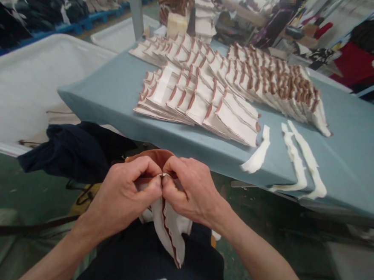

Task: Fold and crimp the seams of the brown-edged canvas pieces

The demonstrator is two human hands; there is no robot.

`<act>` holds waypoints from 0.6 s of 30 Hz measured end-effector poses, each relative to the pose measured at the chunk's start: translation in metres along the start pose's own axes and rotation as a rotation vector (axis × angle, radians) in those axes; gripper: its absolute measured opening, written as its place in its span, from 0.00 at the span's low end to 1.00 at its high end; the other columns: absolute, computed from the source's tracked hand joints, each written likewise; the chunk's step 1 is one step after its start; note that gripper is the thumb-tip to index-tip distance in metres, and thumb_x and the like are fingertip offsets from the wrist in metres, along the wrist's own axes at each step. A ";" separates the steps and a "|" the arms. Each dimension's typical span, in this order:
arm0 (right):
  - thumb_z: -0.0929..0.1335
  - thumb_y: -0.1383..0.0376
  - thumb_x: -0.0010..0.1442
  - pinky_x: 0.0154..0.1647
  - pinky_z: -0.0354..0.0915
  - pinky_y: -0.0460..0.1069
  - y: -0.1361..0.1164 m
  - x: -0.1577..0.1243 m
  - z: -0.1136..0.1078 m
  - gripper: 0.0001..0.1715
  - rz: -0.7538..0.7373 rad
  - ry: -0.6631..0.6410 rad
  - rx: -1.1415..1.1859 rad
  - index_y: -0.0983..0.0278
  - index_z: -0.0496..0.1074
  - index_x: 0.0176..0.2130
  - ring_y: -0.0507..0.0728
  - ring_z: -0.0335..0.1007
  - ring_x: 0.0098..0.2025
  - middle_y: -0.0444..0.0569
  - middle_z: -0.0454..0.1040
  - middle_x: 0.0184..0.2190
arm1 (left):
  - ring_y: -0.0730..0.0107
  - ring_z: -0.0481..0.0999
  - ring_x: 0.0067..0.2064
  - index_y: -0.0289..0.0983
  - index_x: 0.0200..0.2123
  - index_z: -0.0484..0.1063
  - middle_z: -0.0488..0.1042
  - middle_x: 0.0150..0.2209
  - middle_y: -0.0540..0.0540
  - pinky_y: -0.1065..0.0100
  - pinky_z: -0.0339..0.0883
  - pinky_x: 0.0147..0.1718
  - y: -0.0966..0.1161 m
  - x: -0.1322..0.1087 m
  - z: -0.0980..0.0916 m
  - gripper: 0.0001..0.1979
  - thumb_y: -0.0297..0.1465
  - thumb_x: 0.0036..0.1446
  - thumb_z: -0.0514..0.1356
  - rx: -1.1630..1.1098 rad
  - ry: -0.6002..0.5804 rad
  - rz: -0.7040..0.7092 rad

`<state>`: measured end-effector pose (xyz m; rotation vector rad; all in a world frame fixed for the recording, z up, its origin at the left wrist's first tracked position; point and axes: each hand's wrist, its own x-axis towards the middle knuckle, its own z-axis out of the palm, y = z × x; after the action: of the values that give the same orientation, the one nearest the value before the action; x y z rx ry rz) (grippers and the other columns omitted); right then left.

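Over my lap, both hands pinch the edge of a white-and-brown fabric piece [164, 228], thumbs and forefingers nearly meeting. My left hand [129, 187] is closed on the seam from the left, my right hand [190, 189] from the right. A brown band of the piece arches behind the fingers, and a white flap with a dark brown edge hangs below them. Something small and pale shows between the fingertips, too small to name. On the table ahead lie overlapping stacks of similar white pieces with brown edges [193, 97].
The blue-covered table [107, 96] spans ahead, its front edge just beyond my hands. White strips [296, 160] lie on its right side. At the left stand a large white bin [51, 62] and dark blue cloth [74, 149]. A grey post [136, 10] rises behind the table.
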<state>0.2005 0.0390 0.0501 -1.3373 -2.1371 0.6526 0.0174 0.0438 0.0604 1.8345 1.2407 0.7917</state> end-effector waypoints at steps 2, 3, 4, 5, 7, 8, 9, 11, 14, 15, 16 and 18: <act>0.62 0.64 0.62 0.34 0.54 0.50 0.004 0.000 0.000 0.06 0.010 -0.055 0.186 0.59 0.62 0.31 0.54 0.61 0.29 0.41 0.66 0.25 | 0.73 0.68 0.25 0.37 0.27 0.74 0.72 0.24 0.52 0.73 0.61 0.24 -0.007 0.002 -0.001 0.09 0.33 0.57 0.61 -0.159 -0.069 -0.060; 0.62 0.64 0.63 0.34 0.55 0.49 0.006 0.001 -0.001 0.06 0.007 -0.097 0.287 0.59 0.62 0.32 0.53 0.60 0.29 0.40 0.65 0.24 | 0.73 0.67 0.25 0.37 0.26 0.73 0.72 0.24 0.52 0.73 0.61 0.23 -0.010 0.003 -0.001 0.10 0.35 0.57 0.62 -0.246 -0.096 -0.081; 0.62 0.64 0.64 0.34 0.56 0.48 0.008 0.001 -0.002 0.07 -0.005 -0.130 0.367 0.59 0.61 0.32 0.52 0.59 0.28 0.39 0.64 0.24 | 0.73 0.67 0.26 0.36 0.26 0.72 0.71 0.25 0.52 0.74 0.62 0.24 -0.013 0.003 -0.001 0.11 0.36 0.57 0.63 -0.323 -0.117 -0.100; 0.63 0.64 0.64 0.34 0.57 0.48 0.010 0.001 -0.003 0.07 -0.022 -0.145 0.414 0.59 0.61 0.32 0.52 0.59 0.29 0.38 0.63 0.24 | 0.73 0.67 0.26 0.36 0.26 0.72 0.71 0.25 0.52 0.74 0.62 0.24 -0.015 0.004 -0.001 0.12 0.38 0.57 0.64 -0.385 -0.130 -0.118; 0.64 0.64 0.66 0.36 0.58 0.47 0.012 0.002 -0.005 0.08 -0.062 -0.111 0.411 0.60 0.63 0.33 0.52 0.60 0.31 0.39 0.65 0.27 | 0.74 0.68 0.26 0.36 0.28 0.72 0.72 0.26 0.51 0.74 0.63 0.25 -0.018 0.003 0.000 0.13 0.39 0.56 0.66 -0.454 -0.144 -0.155; 0.65 0.64 0.66 0.37 0.59 0.47 0.014 0.001 -0.006 0.07 -0.084 -0.076 0.380 0.60 0.65 0.34 0.52 0.62 0.32 0.41 0.68 0.29 | 0.74 0.68 0.26 0.36 0.28 0.72 0.72 0.26 0.52 0.75 0.63 0.25 -0.018 0.003 0.000 0.13 0.39 0.56 0.66 -0.461 -0.146 -0.175; 0.65 0.65 0.67 0.38 0.59 0.48 0.015 0.001 -0.007 0.07 -0.109 -0.048 0.346 0.61 0.66 0.34 0.53 0.63 0.34 0.42 0.70 0.31 | 0.74 0.68 0.26 0.36 0.29 0.73 0.73 0.26 0.52 0.75 0.63 0.24 -0.017 0.002 0.001 0.12 0.38 0.57 0.66 -0.457 -0.147 -0.185; 0.66 0.65 0.68 0.40 0.60 0.48 0.017 0.001 -0.010 0.06 -0.155 -0.041 0.289 0.61 0.68 0.36 0.53 0.66 0.35 0.44 0.73 0.33 | 0.74 0.68 0.26 0.36 0.29 0.74 0.73 0.26 0.52 0.75 0.63 0.24 -0.014 0.000 0.001 0.11 0.37 0.58 0.65 -0.405 -0.125 -0.181; 0.66 0.65 0.69 0.41 0.61 0.49 0.019 0.000 -0.013 0.06 -0.207 -0.068 0.186 0.61 0.70 0.36 0.54 0.67 0.35 0.45 0.76 0.32 | 0.74 0.69 0.25 0.37 0.28 0.75 0.75 0.25 0.52 0.75 0.63 0.23 -0.007 -0.002 0.000 0.09 0.34 0.58 0.62 -0.266 -0.062 -0.122; 0.66 0.65 0.69 0.40 0.61 0.49 0.019 0.000 -0.013 0.06 -0.219 -0.069 0.152 0.61 0.71 0.37 0.54 0.68 0.34 0.45 0.76 0.31 | 0.74 0.69 0.25 0.37 0.28 0.76 0.74 0.24 0.52 0.75 0.63 0.23 -0.005 -0.002 0.000 0.08 0.33 0.57 0.61 -0.212 -0.037 -0.090; 0.66 0.65 0.68 0.40 0.60 0.49 0.019 0.000 -0.014 0.06 -0.228 -0.064 0.126 0.61 0.71 0.37 0.55 0.68 0.34 0.45 0.77 0.31 | 0.74 0.68 0.24 0.37 0.28 0.76 0.74 0.24 0.53 0.75 0.62 0.23 -0.003 -0.002 0.000 0.08 0.32 0.57 0.61 -0.160 -0.012 -0.055; 0.67 0.65 0.66 0.38 0.60 0.50 0.017 0.000 -0.014 0.05 -0.234 -0.040 0.095 0.62 0.72 0.36 0.55 0.68 0.33 0.46 0.77 0.30 | 0.75 0.68 0.23 0.38 0.27 0.76 0.73 0.22 0.54 0.75 0.61 0.22 0.000 -0.002 0.000 0.08 0.30 0.56 0.60 -0.068 0.027 0.016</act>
<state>0.2207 0.0477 0.0493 -1.0126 -2.2209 0.6803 0.0167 0.0423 0.0608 1.7858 1.2033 0.8600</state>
